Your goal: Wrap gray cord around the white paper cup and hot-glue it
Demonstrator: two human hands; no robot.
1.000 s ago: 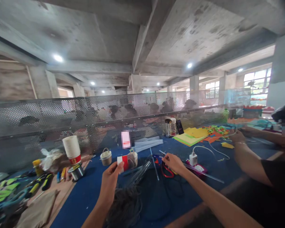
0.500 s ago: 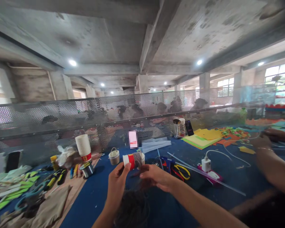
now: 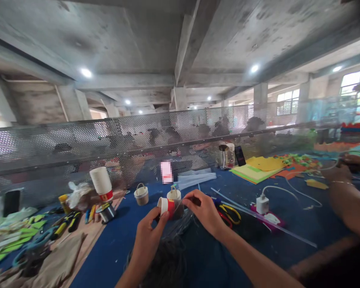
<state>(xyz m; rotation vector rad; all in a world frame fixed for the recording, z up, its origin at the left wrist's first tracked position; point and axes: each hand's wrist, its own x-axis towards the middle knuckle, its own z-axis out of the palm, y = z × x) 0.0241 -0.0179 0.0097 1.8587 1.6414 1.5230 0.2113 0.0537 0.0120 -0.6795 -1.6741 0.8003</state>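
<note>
My left hand point(image 3: 151, 232) is closed around a small paper cup point(image 3: 165, 205), white with a red band, tilted on its side with its rim to the left. Grey yarn point(image 3: 178, 210) covers the cup's right end. Just right of the cup, my right hand point(image 3: 202, 210) pinches a strand of that yarn between thumb and forefinger. Loose strands trail below toward a dark grey yarn heap point(image 3: 165, 260) near my body. Behind the held cup stands a wrapped cup with a handle point(image 3: 174, 194); a similar little bucket point(image 3: 142, 195) stands to its left.
Left are stacked paper cups point(image 3: 101, 182), a wire spool point(image 3: 106, 212), pliers point(image 3: 66, 225) and cloth point(image 3: 61, 256). Right lie scissors point(image 3: 231, 214), a glue stick point(image 3: 288, 232), a charger point(image 3: 262, 204) and coloured sheets point(image 3: 255, 170). Another person's arm point(image 3: 345, 200) reaches in. A perforated screen point(image 3: 150, 140) runs behind.
My right hand has risen and drawn to the right, away from the cup's underside, pulling yarn. The cup in my left hand has tilted, and the handled cup behind now shows more.
</note>
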